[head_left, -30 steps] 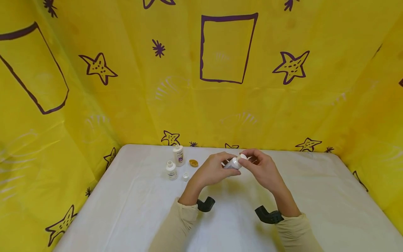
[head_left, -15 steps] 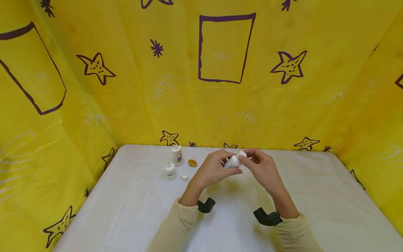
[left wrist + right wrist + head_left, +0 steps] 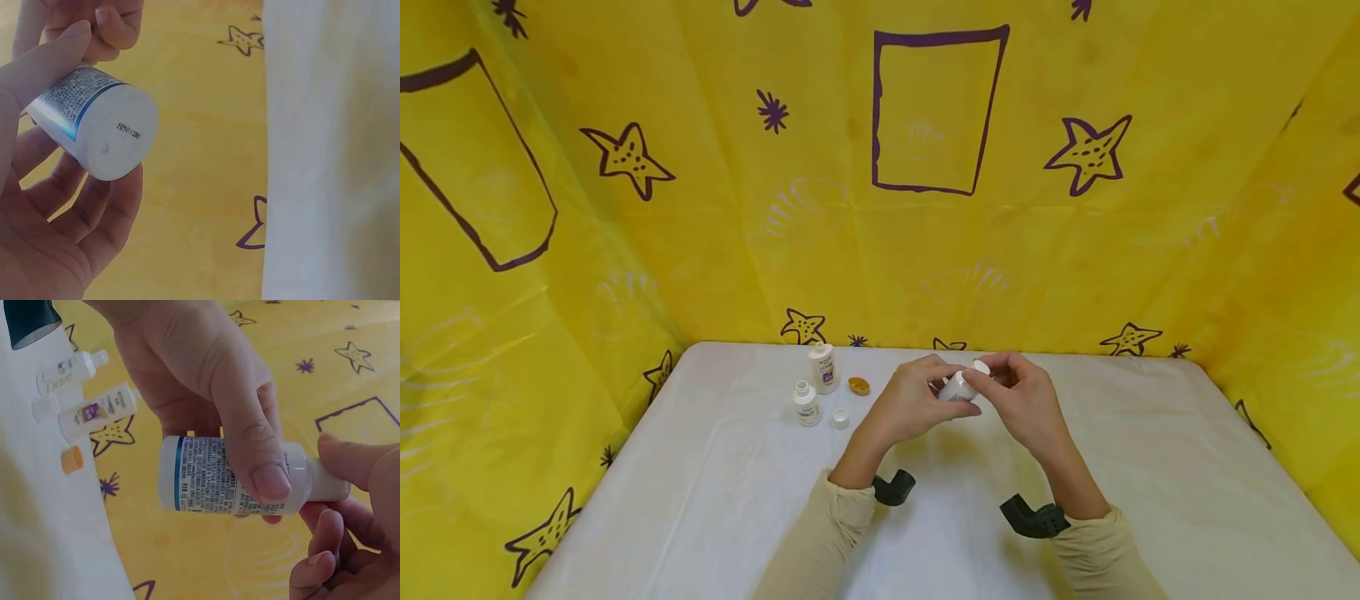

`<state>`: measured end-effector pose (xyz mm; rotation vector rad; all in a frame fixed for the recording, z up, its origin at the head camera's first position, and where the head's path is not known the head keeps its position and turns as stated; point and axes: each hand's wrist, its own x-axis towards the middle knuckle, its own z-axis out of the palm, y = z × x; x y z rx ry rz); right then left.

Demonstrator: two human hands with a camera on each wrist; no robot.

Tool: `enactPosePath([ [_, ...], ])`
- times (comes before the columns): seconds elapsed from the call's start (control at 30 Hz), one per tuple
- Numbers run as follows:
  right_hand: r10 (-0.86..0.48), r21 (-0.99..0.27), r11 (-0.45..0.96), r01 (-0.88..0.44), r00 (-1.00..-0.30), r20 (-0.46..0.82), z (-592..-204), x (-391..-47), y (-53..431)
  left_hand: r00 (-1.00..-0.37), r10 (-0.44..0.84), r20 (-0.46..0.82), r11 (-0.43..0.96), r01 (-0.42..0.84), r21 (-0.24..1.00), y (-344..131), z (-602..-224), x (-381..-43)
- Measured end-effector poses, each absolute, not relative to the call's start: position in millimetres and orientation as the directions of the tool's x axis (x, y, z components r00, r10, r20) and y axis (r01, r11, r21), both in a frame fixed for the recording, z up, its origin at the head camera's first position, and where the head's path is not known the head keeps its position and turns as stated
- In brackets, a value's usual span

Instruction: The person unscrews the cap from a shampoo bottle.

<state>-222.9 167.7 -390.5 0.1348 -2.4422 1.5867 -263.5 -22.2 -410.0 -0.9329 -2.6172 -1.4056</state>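
In the head view my left hand grips a small white bottle, holding it tilted above the table. Its thumb lies across the printed label in the right wrist view, where a blue stripe rings the bottle near its base. The stamped base of the bottle faces the left wrist camera. My right hand pinches the white cap at the bottle's neck between thumb and fingers. Part of the cap is hidden by the fingertips.
Left of my hands stand two uncapped bottles, a short white one and a taller one. Beside them lie a white cap and an orange-yellow cap. A patterned yellow curtain encloses the white table.
The right fingers have shifted slightly at the cap, and the cap's angle in view differs a little. Both hands stay on the bottle in nearly the same place.
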Motion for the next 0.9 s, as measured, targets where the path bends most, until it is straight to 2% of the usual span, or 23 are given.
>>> enactPosePath([
  [0.37,-0.036,-0.829,0.462,-0.316,-0.940,0.338,-390.5,-221.3,169.9,-0.809,0.515,0.284,0.357,0.503,0.787,-25.7,-409.9,-265.7],
  [0.9,-0.139,-0.785,0.464,-0.410,-0.909,0.393,-388.3,-218.5,173.2,-0.770,0.591,0.240,0.314,0.494,0.811,-31.4,-407.9,-267.1],
])
